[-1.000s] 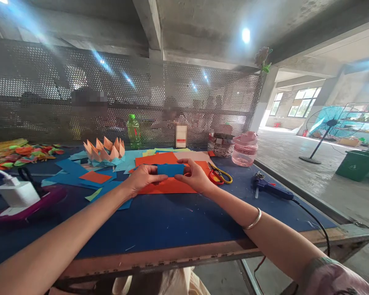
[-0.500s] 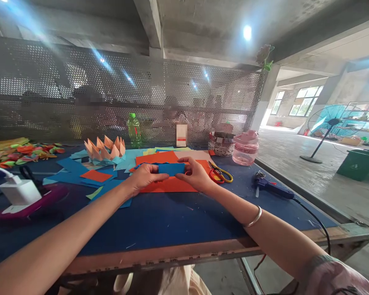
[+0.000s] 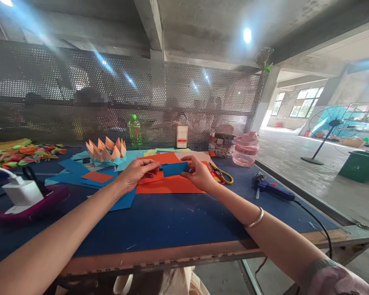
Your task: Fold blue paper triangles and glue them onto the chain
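A small folded blue paper point(image 3: 175, 169) is held up over the orange sheets point(image 3: 172, 186). My right hand point(image 3: 199, 174) pinches its right end between thumb and fingers. At the left end, my left hand point(image 3: 141, 172) has its fingers closed, with a bit of blue showing at the fingertips; the exact grip there is partly hidden. Just right of my right hand lie scissors point(image 3: 226, 177) with red and yellow handles. Loose blue sheets point(image 3: 126, 200) spread beside and under my left wrist.
A peach folded-paper ring point(image 3: 106, 150), green bottle point(image 3: 135, 132), patterned basket point(image 3: 222, 145) and pink jug point(image 3: 246, 149) stand along the back. On the right lies a corded glue gun point(image 3: 275, 189). A white charger point(image 3: 21, 192) sits at left, near colourful paper pieces point(image 3: 27, 153).
The blue paper has tilted and shifted slightly right with my right hand. My left hand has moved back from its front face, with the thumb off it.
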`<state>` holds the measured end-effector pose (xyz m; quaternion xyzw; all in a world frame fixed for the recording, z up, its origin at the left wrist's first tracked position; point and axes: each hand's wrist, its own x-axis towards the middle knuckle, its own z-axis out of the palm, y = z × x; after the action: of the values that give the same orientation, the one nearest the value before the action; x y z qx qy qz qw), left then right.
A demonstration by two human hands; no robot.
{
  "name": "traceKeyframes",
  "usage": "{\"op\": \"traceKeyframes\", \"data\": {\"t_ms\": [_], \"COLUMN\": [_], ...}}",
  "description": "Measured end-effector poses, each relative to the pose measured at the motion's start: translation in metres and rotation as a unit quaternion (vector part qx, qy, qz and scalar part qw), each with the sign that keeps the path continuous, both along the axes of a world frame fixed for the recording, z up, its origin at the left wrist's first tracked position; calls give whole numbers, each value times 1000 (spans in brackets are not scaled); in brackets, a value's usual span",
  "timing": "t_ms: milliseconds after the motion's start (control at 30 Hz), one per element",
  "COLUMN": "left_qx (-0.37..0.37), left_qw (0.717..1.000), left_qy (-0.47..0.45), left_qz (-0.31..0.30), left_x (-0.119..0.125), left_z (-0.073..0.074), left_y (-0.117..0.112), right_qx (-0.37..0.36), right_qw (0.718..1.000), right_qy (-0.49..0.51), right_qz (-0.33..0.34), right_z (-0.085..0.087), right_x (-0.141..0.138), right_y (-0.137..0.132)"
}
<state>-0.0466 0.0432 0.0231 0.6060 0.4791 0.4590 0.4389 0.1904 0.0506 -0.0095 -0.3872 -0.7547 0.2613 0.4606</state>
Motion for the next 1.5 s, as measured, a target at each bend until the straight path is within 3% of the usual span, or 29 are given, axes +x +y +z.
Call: {"op": "traceKeyframes", "data": {"t_ms": [167, 267, 400, 567, 867, 1500], "left_qx": [-70, -117, -130, -132, -205, -203], "left_qw": [993, 982, 975, 972, 958, 956], "left_qy": [-23, -19, -6, -9, -59, -71], "left_qz": [-90, -148, -178, -193, -190, -197], "left_x": [8, 9, 6, 3, 5, 4], "left_z": [-1, -4, -8, -10, -3, -6], "left_y": [-7, -8, -7, -5, -10, -8], "right_qx": [51, 60, 68, 72, 88, 99], "right_qw": [995, 994, 994, 994, 991, 991], "right_qy": [-86, -94, -88, -84, -93, -84], "right_qz": [7, 7, 15, 14, 28, 20], "right_z": [1, 1, -1, -3, 0, 1], "right_x": [-8, -7, -7, -8, -8, -8], "right_y": [-13, -14, -11, -10, -14, -13]}}
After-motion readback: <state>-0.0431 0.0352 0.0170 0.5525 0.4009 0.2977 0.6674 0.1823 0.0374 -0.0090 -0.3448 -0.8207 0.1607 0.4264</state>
